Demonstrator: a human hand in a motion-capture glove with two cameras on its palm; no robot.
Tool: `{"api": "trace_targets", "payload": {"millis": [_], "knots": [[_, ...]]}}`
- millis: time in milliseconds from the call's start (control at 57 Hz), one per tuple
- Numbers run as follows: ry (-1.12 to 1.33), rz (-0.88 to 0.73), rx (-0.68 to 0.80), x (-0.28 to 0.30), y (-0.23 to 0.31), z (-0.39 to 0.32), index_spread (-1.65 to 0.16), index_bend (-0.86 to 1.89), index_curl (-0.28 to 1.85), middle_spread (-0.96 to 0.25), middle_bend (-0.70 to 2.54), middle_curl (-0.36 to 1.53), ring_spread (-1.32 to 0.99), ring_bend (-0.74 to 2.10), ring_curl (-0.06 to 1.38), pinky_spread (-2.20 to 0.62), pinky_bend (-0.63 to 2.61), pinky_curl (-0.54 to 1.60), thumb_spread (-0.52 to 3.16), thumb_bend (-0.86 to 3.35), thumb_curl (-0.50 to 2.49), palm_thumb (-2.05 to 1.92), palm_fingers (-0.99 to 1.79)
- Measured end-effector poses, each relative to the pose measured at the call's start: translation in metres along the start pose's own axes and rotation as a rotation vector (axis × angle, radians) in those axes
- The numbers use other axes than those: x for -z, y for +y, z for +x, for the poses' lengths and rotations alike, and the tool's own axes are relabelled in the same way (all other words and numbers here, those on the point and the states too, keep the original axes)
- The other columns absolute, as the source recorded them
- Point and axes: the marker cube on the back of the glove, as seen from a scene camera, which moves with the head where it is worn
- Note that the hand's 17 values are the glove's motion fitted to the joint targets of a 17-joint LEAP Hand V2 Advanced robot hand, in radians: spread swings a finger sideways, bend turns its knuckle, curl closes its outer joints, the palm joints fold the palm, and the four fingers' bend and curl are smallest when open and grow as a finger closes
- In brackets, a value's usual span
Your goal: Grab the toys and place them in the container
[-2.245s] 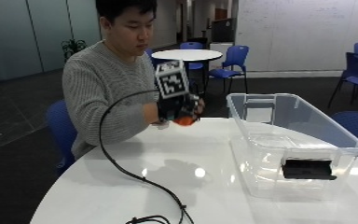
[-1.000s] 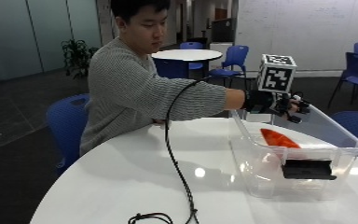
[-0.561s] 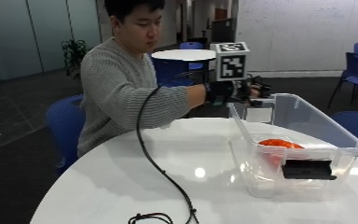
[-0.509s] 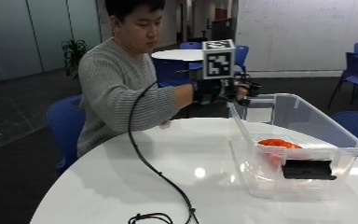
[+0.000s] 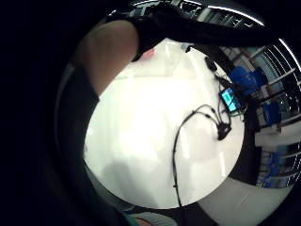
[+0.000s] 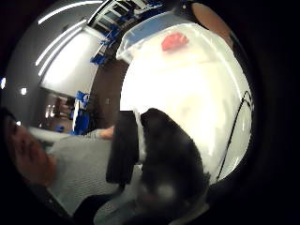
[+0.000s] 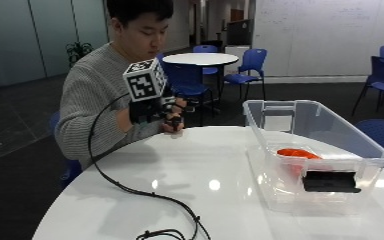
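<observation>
An orange toy [image 7: 298,153] lies inside the clear plastic container [image 7: 352,150] at the right of the white round table [image 7: 198,165]. My gloved right hand [image 7: 164,113] hovers over the table's far edge, close to the person's chest and well left of the container. Its fingers [image 7: 175,120] hang loosely curled and hold nothing. In the thumb side palm view the toy [image 6: 174,41] shows as a red patch in the container [image 6: 140,35], far from the glove [image 6: 168,154]. The little finger side palm view shows only the glove [image 5: 160,28] over bare tabletop [image 5: 141,136].
A black cable [image 7: 132,190] runs from the hand across the table's left part to a coil at the front edge. The container has a black label [image 7: 330,181] on its near wall. Blue chairs [image 7: 242,67] and another round table [image 7: 198,59] stand behind.
The hand carried the orange toy from the person's side to the container, let it go inside, then drew back left to the table's far edge, empty.
</observation>
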Motion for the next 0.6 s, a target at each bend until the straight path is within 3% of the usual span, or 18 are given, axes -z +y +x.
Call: {"api": "trace_targets", "payload": {"millis": [193,316,596], "knots": [[0.078,-0.014,0.082,-0.062,0.096,-0.041,-0.42,0.25,0.49,-0.17,0.17,0.31,-0.09,0.17,0.29,0.07,0.61,0.34,1.36,-0.05,0.11,-0.09,-0.03],[-0.017,-0.106,0.069,-0.097,0.138,-0.054,-0.43,0.27,0.49,-0.19,0.19,0.31,-0.11,0.18,0.29,0.07,0.59,0.33,1.38,-0.04,0.11,-0.07,-0.01],[0.009,-0.111,0.012,-0.102,0.145,-0.039,-0.43,0.28,0.49,-0.21,0.19,0.33,-0.14,0.18,0.28,0.06,0.59,0.33,1.41,-0.04,0.1,-0.07,-0.01]]}}
